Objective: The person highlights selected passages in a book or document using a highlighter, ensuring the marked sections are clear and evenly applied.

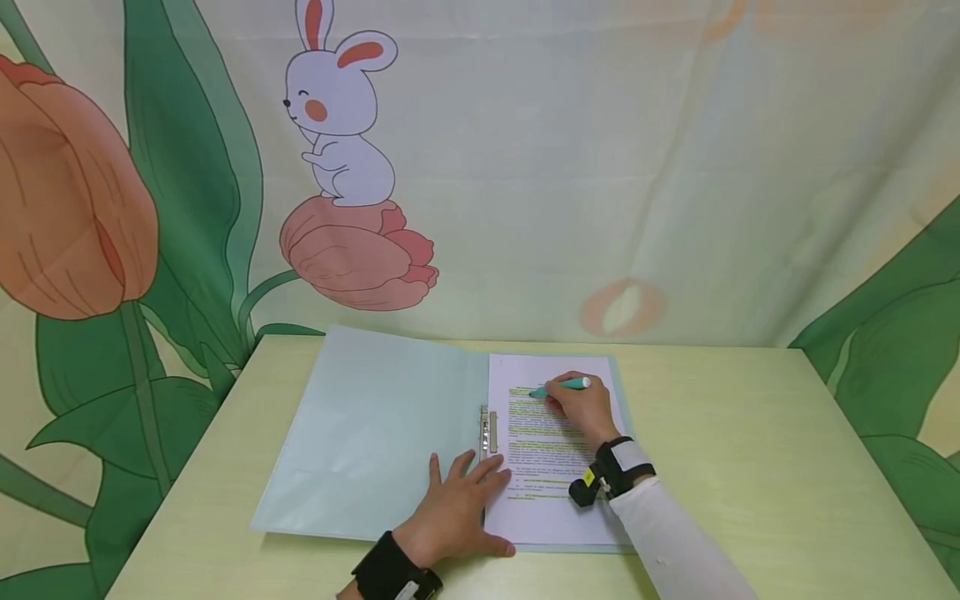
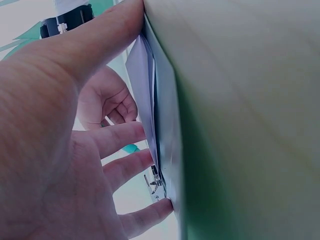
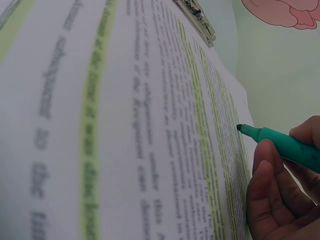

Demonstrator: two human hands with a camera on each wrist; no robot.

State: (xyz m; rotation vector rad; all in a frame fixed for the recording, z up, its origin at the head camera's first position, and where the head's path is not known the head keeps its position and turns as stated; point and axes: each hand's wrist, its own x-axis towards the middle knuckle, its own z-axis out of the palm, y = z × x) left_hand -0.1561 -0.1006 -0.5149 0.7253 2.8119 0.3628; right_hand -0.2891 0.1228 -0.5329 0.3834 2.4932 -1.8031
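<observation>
A light blue folder lies open on the table, with printed paper on its right side. Several lines of the text carry yellow-green highlighting. My right hand pinches a teal marker, its dark tip at the upper lines of the page. In the right wrist view the marker is uncapped and slants down to the paper. My left hand rests with fingers spread across the folder's fold and the page's lower left edge. The left wrist view shows its fingers straight against the sheets.
A metal binder clip mechanism sits along the folder's spine, just beyond the left fingertips. The pale wooden table extends to both sides. Behind it hangs a cloth backdrop printed with a rabbit and tulips. Both wrists wear black straps.
</observation>
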